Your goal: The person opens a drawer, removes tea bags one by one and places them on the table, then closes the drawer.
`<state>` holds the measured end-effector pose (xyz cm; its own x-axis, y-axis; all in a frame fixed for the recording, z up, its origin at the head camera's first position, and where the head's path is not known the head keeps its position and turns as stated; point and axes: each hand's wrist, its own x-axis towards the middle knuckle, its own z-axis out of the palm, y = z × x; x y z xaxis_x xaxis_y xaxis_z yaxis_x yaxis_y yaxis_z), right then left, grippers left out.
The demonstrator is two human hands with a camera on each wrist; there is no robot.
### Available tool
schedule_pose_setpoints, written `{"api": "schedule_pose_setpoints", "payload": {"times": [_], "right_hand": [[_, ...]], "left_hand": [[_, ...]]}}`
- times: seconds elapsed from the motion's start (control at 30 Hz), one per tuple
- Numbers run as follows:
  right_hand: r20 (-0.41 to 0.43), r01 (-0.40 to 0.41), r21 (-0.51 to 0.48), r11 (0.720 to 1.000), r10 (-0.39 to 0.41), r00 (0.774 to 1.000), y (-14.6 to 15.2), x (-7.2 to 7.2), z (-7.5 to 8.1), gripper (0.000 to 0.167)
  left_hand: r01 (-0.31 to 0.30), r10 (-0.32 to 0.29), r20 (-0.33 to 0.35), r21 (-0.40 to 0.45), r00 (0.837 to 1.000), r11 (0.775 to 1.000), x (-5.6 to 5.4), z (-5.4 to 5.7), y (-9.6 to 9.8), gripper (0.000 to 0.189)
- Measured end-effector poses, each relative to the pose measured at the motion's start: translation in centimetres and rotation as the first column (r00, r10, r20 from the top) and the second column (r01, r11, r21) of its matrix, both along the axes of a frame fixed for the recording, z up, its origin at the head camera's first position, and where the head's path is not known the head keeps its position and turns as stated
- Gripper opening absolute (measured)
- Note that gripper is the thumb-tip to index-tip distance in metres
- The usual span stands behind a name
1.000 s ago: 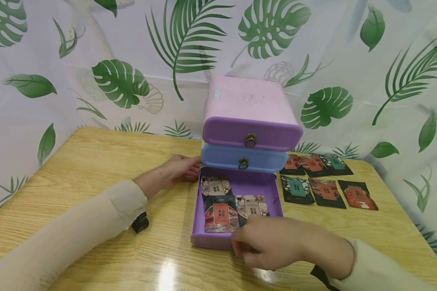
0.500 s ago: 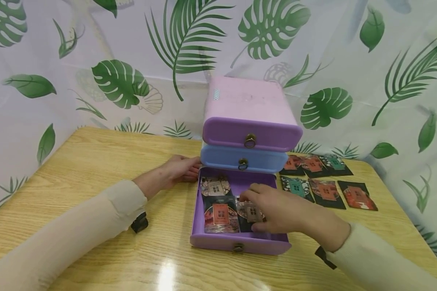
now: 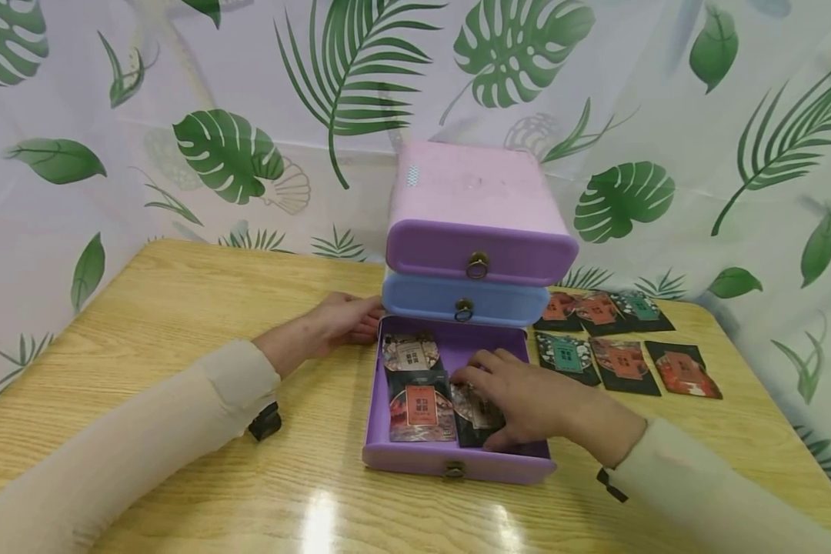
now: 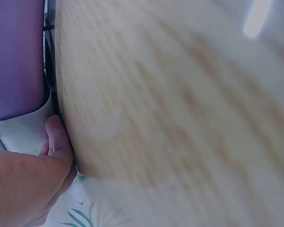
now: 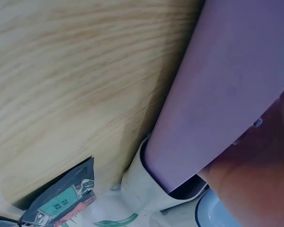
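Observation:
A small drawer cabinet stands on the table, with a pink top [image 3: 474,185], purple upper front, blue middle drawer [image 3: 465,300] and purple bottom drawer [image 3: 457,462] pulled out. My left hand [image 3: 339,319] rests against the cabinet's left side, low down; in the left wrist view its fingers touch the white casing [image 4: 26,130]. Inside the bottom drawer, my right hand [image 3: 526,392] holds a dark floral sachet [image 3: 472,415] between thumb and fingers, partly covering it. To its left lie a red-labelled sachet [image 3: 421,408] and a beige-labelled sachet [image 3: 412,354].
Several sachets lie in two rows on the table right of the cabinet, among them a green-labelled sachet [image 3: 564,358] and a red sachet [image 3: 683,369]. A leaf-patterned cloth [image 3: 249,77] hangs behind the wooden table [image 3: 215,292].
My right hand has moved from over the drawer's front edge up and into the drawer, onto the right-hand sachet. My left hand has stayed at the cabinet's side.

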<state>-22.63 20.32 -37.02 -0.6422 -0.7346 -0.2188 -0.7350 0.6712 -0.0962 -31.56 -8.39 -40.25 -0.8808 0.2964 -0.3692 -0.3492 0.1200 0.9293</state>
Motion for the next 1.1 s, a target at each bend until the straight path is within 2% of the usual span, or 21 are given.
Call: {"api": "schedule_pose_setpoints", "payload": {"times": [0.27, 0.4, 0.5, 0.67, 0.83, 0.97, 1.1], "right_hand": [[-0.085, -0.025, -0.011, 1.0, 0.024, 0.996, -0.3, -0.3, -0.7, 0.079], [-0.109, -0.018, -0.019, 1.0, 0.015, 0.994, -0.3, -0.4, -1.3, 0.06], [-0.102, -0.027, -0.062, 0.998, 0.02, 0.995, -0.2, -0.7, -1.7, 0.043], [-0.065, -0.041, -0.122, 0.992, 0.034, 0.997, 0.0, -0.9, -1.9, 0.035], [-0.039, -0.023, -0.153, 0.988, 0.018, 0.999, 0.0, -0.8, -1.0, 0.03], [-0.002, 0.035, -0.186, 0.982, -0.036, 0.999, 0.2, -0.5, 0.3, 0.022], [0.077, 0.055, -0.272, 0.961, -0.035, 0.996, 0.8, -0.5, 1.2, 0.008]], "left_hand": [[-0.008, 0.008, 0.011, 0.007, 1.0, 1.0, 0.1, 0.0, -0.1, 0.05], [-0.007, 0.007, 0.01, 0.012, 1.0, 1.0, 0.0, 0.0, -0.1, 0.05], [-0.002, 0.002, 0.0, 0.008, 1.0, 1.0, 0.0, 0.0, -0.1, 0.05], [0.001, -0.001, -0.001, 0.002, 1.0, 1.0, 0.1, 0.1, -0.1, 0.05], [-0.007, 0.007, 0.008, 0.005, 1.0, 1.0, 0.0, 0.1, 0.0, 0.048], [-0.005, 0.005, 0.006, 0.01, 1.0, 1.0, -0.1, 0.1, 0.0, 0.048], [-0.004, 0.004, 0.006, -0.005, 1.0, 1.0, -0.1, 0.1, 0.0, 0.049]]}}
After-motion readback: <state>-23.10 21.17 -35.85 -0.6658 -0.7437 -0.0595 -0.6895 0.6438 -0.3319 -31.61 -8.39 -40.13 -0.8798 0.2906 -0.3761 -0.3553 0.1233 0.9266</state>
